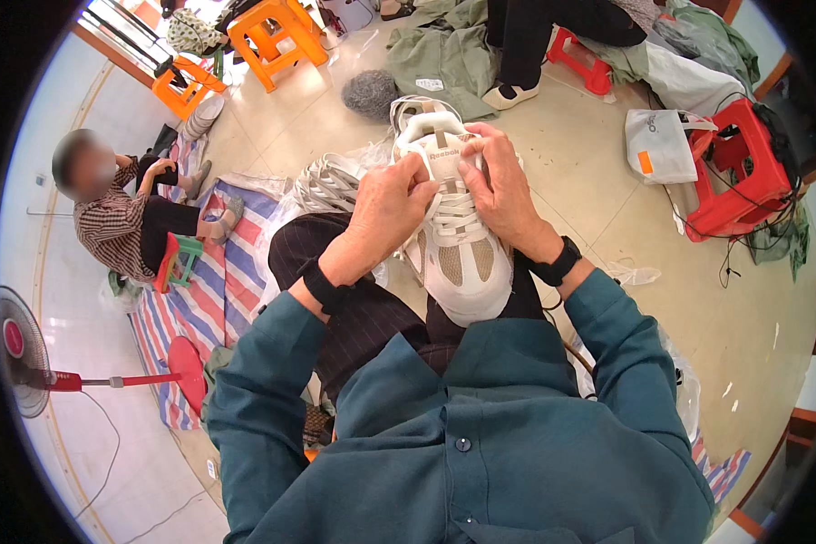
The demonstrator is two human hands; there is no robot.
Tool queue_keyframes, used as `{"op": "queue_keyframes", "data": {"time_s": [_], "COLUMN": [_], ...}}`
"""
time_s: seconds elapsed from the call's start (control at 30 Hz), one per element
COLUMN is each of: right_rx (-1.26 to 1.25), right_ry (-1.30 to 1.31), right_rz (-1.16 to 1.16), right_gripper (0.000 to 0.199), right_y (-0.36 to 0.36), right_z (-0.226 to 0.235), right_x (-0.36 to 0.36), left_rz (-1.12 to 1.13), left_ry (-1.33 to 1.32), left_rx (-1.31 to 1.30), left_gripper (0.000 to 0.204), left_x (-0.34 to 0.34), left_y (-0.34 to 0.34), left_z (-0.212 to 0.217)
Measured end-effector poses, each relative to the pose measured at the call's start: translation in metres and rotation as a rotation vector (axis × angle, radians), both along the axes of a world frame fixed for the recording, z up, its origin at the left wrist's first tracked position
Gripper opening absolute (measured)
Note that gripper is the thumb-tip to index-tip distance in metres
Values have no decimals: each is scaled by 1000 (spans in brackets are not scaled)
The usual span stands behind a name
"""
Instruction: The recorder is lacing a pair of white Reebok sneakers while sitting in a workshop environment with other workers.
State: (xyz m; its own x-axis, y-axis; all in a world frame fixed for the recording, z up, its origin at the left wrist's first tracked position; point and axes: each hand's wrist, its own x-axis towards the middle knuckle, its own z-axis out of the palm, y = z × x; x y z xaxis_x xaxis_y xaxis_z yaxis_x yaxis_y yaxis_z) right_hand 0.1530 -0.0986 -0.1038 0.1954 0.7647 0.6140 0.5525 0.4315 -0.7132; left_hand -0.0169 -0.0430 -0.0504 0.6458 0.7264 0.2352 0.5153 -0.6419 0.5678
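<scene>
I have a white sneaker resting on my lap, toe toward my body, heel pointing away. My left hand is pinching the white laces over the tongue, fingers clenched on a strand. My right hand clasps the other side of the sneaker near the collar, fingers pressing on the laces there.

Just left of the sneaker lies a clear plastic bag with more white sneakers bunched in it. Well to the right of the sneaker sits a white bag against a red stool; I cannot tell what is in it.

Beyond the sneaker's heel is a grey woolly bundle on the tiled floor, with bare tile to the right. Far left of the sneaker, another person sits by a striped mat, near orange stools and a red fan.
</scene>
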Motion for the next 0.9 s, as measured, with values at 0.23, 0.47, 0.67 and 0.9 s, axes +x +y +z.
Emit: {"op": "queue_keyframes", "data": {"time_s": [0.23,0.47,0.67,0.9], "right_rx": [9,-106,-133,-134], "right_ry": [-228,-208,-169,25], "right_rz": [-55,32,55,93], "right_gripper": [10,10,11,11], "right_y": [-14,-14,-14,-13], "right_z": [6,10,12,11], "right_x": [1,4,2,-2], "left_rz": [37,42,47,17], "left_ry": [12,67,74,11], "left_rx": [79,105,29,-23], "left_gripper": [10,10,10,12], "left_x": [5,21,18,12], "left_y": [-2,-1,3,7], "left_z": [-8,-11,-10,-10]}}
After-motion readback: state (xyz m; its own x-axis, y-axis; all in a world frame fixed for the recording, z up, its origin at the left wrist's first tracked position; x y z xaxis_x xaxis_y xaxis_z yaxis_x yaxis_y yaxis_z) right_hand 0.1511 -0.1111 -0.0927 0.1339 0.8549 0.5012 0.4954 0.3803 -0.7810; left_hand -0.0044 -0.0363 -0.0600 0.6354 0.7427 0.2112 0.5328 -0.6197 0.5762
